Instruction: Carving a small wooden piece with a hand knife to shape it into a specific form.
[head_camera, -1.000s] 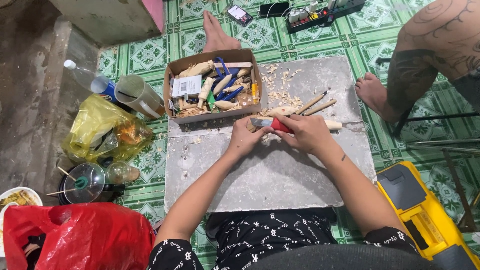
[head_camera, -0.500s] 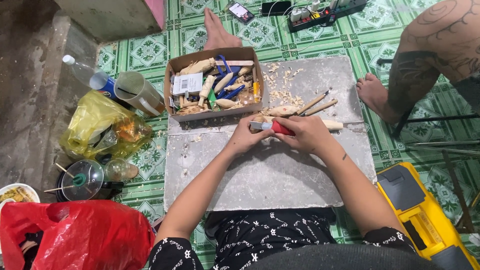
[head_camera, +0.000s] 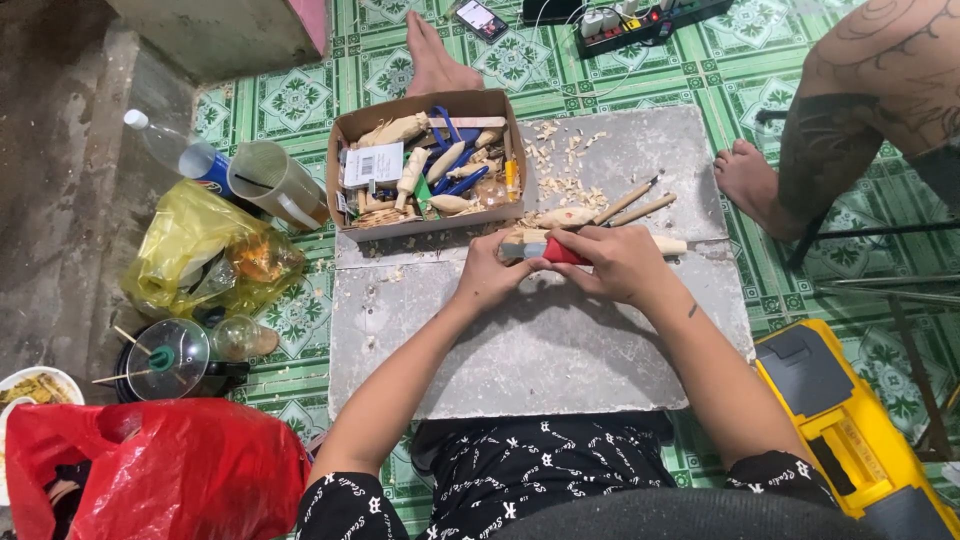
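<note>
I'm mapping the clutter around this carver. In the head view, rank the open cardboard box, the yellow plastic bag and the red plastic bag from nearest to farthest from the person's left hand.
1. Open cardboard box: just beyond the left hand, up and left on the grey slab.
2. Yellow plastic bag: on the floor, well to the left.
3. Red plastic bag: farthest, at the lower left corner.

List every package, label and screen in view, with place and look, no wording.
Cardboard box: top of the slab, open, brown.
White label: inside the box, left, rectangular.
Phone screen: floor, top centre, lit.
Red bag: bottom left.
Yellow bag: left of slab.
</note>
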